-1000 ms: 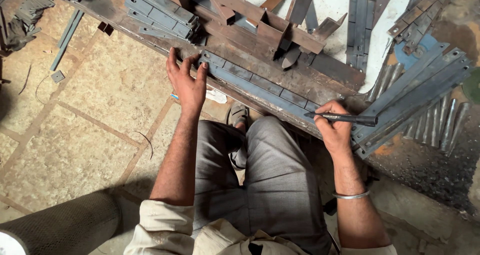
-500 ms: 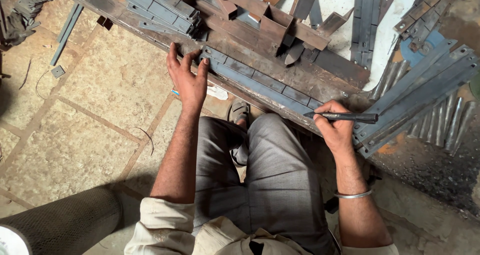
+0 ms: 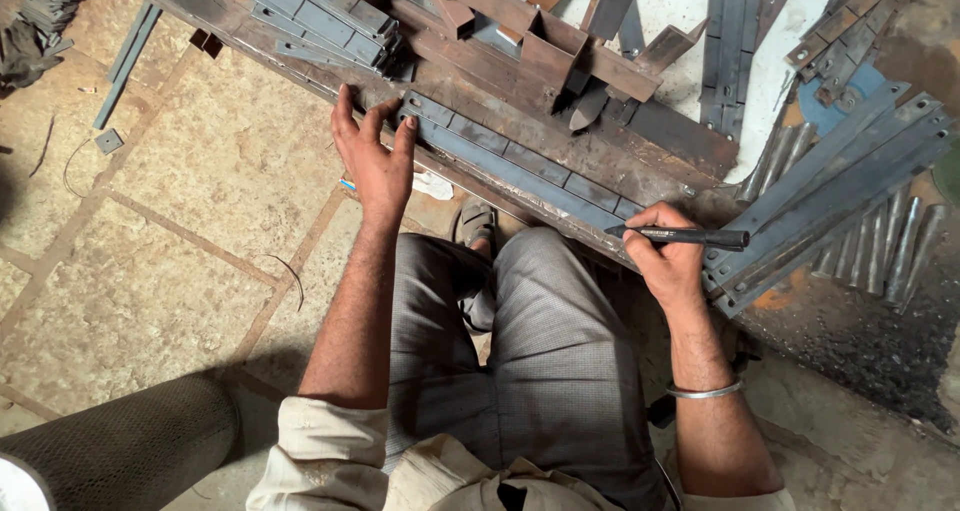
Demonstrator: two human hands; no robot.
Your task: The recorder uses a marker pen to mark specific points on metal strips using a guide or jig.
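Observation:
My left hand [image 3: 377,161] lies flat with fingers spread on the left end of a long grey metal strip [image 3: 520,163] that has marked segments and rests on a rusty steel bar. My right hand [image 3: 668,261] grips a black marker pen [image 3: 690,237], its tip touching the strip's right end. I sit on the floor with my knees under the bar.
A stack of grey drilled strips [image 3: 320,11] lies at the upper left of the bar. Rusty channel pieces [image 3: 550,46] sit behind the strip. More long grey strips [image 3: 840,181] and rods fan out at right. A dark mesh cylinder [image 3: 120,441] lies at lower left.
My left hand stays pressed on the strip's end and the pen stays at the right end. The view has shifted slightly; nothing has been picked up or let go.

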